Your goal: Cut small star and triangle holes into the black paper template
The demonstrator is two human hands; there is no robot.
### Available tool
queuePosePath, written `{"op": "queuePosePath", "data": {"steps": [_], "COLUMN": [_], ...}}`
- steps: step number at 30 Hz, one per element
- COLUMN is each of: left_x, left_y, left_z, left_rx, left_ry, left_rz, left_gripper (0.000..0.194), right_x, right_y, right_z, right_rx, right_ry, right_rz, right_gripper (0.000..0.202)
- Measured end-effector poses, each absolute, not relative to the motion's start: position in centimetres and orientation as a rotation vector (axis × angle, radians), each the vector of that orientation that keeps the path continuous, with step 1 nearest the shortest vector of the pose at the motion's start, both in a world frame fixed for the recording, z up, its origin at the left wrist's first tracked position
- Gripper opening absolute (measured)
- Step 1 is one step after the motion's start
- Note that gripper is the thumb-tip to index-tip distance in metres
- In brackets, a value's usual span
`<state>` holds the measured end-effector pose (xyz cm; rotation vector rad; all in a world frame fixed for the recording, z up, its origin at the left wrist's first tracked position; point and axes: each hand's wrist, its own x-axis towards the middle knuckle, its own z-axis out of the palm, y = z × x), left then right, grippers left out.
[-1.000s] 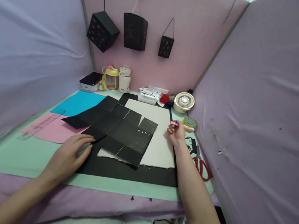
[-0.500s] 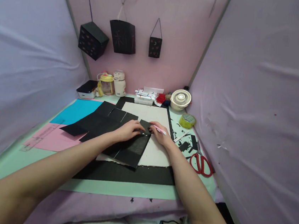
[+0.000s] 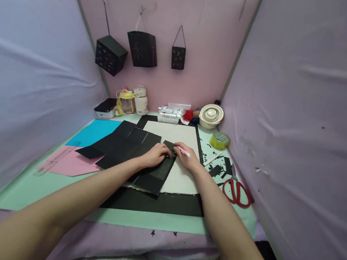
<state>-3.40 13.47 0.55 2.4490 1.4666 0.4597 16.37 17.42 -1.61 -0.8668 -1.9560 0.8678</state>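
Note:
A large piece of black card (image 3: 153, 176) with slits and flaps lies across a white board (image 3: 180, 182). My left hand (image 3: 157, 155) rests on the card, fingers curled down and closed at the base of a small flap (image 3: 169, 146). On the flap's right edge, my right hand (image 3: 187, 156) is closed around a slim pink pen-like tool (image 3: 183, 151). Its fingertips touch the flap; the tool's tip is hidden by them, so pen or craft knife cannot be told.
Red-handled scissors (image 3: 236, 192), black scraps (image 3: 216, 170) and yellow-green tape (image 3: 220, 140) lie at right. Left are a clear ruler (image 3: 57, 160), pink paper (image 3: 76, 167) and blue paper (image 3: 94, 131). Markers (image 3: 170, 112), bottles and a lidded bowl (image 3: 211, 116) stand behind. Black lanterns (image 3: 142, 49) hang on the wall.
My left fingers have slid slightly right and curled more at the flap's base. My right hand stays at the flap with the pink tool. The whole view has shifted slightly.

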Motion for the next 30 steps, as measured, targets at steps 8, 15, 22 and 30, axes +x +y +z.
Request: {"op": "queuePosePath", "data": {"steps": [8, 15, 22, 30], "left_x": [-3.4, -3.6, -3.7, -3.9], "left_y": [13.5, 13.7, 13.7, 14.3], "left_z": [0.0, -0.2, -0.2, 0.9], "left_rx": [2.456, 2.461, 2.474, 2.584], "left_ry": [1.485, 1.452, 1.445, 1.305], "left_rz": [0.501, 0.535, 0.547, 0.48], "left_gripper": [0.023, 0.024, 0.025, 0.021], "right_x": [16.5, 16.5, 16.5, 16.5], "right_y": [17.6, 17.4, 17.4, 17.4], "right_z": [-1.8, -1.5, -1.4, -1.3], "right_rx": [-0.882, -0.902, -0.917, -0.902], "right_ry": [-1.973, -1.983, -1.991, -1.992], "right_rz": [0.877, 0.885, 0.871, 0.849], "right_gripper": [0.031, 0.032, 0.033, 0.031]}}
